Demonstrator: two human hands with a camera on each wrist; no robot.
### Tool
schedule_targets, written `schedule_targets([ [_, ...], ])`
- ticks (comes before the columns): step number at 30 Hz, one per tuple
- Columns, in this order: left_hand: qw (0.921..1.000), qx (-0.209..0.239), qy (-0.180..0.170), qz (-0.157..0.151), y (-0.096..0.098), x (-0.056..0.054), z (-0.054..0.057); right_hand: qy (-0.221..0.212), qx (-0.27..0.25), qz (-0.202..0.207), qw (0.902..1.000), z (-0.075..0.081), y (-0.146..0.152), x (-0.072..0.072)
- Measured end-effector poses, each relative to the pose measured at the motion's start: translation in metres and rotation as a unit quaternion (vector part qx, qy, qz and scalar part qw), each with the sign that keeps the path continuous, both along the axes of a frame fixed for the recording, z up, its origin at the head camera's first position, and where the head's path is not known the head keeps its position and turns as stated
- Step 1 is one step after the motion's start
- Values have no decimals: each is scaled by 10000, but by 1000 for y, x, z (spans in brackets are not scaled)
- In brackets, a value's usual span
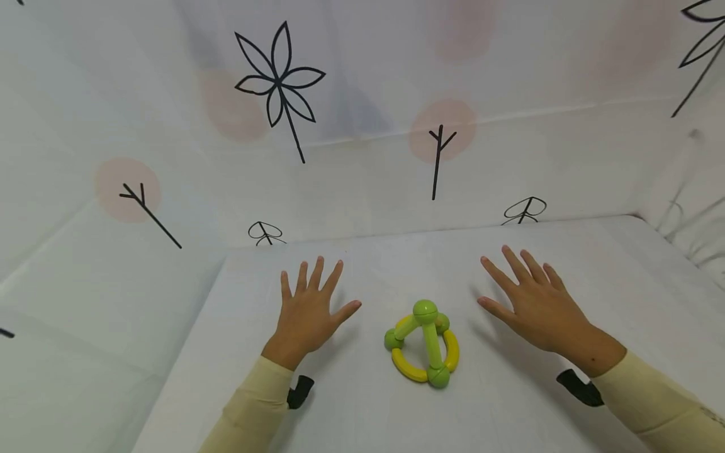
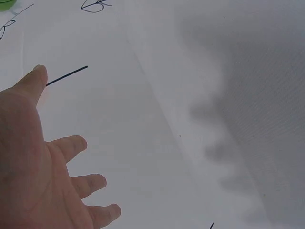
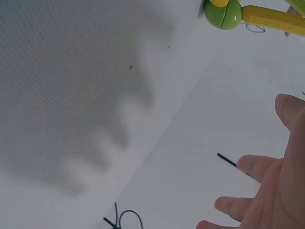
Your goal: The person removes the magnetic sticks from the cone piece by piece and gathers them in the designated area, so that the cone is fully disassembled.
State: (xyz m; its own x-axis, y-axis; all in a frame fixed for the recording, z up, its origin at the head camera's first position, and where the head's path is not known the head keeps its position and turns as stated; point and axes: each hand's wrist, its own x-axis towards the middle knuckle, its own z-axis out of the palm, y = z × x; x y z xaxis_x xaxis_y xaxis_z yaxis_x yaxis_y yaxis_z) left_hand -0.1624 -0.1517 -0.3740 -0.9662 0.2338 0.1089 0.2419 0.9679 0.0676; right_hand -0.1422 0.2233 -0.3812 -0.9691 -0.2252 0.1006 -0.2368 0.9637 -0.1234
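A green and yellow toy [image 1: 433, 346] stands on the white table between the two hands. It has green balls at its corners, light green bars rising to a top ball, and a curved yellow ring at its base. To its left, my left hand [image 1: 306, 318] hovers over the table with fingers spread and nothing held. My right hand [image 1: 538, 308] is spread the same way to the toy's right, apart from it. In the right wrist view, part of the toy [image 3: 224, 14] shows at the top, beyond the right hand [image 3: 271, 191]. The left wrist view has the left palm [image 2: 28, 157].
White cloth [image 1: 351, 189] printed with black leaf and twig drawings and pink dots rises behind and beside the white table [image 1: 362, 415]. Dark straps [image 1: 300, 391] show under both cream sleeves [image 1: 243, 409]. The hands cast soft shadows on the tabletop.
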Motion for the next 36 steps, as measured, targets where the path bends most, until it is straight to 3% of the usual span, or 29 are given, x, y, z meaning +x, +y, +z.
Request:
schedule_targets([
  [13,9998,132,55,-107,4,-1,0,81,-23,80,9999,3,-2,1],
  [16,9987,351,311,-207,8,-1,-1,233,-243,159,9993,6,-7,3],
  [19,9922,842,824,-400,15,0,-2,600,-770,254,9949,9,-16,5],
  [22,9764,1599,1285,-672,26,3,-2,1086,-1611,364,9803,12,-30,4],
  [26,9515,2468,1468,-1107,44,7,-4,1620,-2763,668,9450,12,-49,2],
  [28,9443,2693,1349,-1327,53,11,-5,1728,-3206,859,9273,11,-56,2],
  [30,9399,2870,1049,-1521,62,14,-7,1709,-3491,1027,9156,9,-62,3],
  [36,9337,3055,239,-1853,73,26,-13,1343,-3847,1560,8998,5,-75,12],
])
